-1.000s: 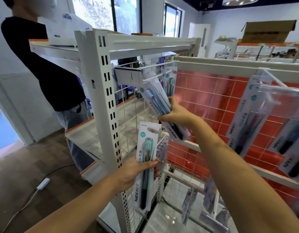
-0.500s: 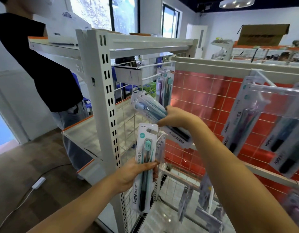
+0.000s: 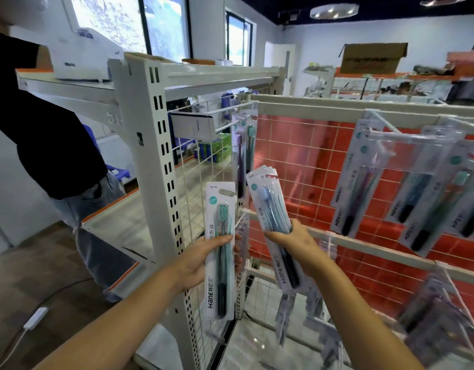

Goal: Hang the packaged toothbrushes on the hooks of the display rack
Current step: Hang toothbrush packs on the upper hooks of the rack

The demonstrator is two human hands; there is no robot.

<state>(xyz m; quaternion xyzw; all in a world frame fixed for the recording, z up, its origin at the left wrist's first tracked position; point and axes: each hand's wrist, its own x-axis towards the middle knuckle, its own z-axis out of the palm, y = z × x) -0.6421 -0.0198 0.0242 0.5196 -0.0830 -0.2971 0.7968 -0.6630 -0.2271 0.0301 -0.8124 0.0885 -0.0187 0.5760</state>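
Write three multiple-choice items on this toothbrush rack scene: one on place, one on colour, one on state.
1. Where is the cardboard box?
A. on the far shelf
B. on the floor
C. in a hand

2. What colour is the tiled wall behind the wire grid?
A. blue
B. red
C. green

3. What is the left hand doing?
A. hanging open
B. gripping a toothbrush pack
C. pressing the rack post

Answers: 1 A, the box sits atop the far shelf; 2 B, red tiles show through the grid; 3 B, its fingers wrap the pack.
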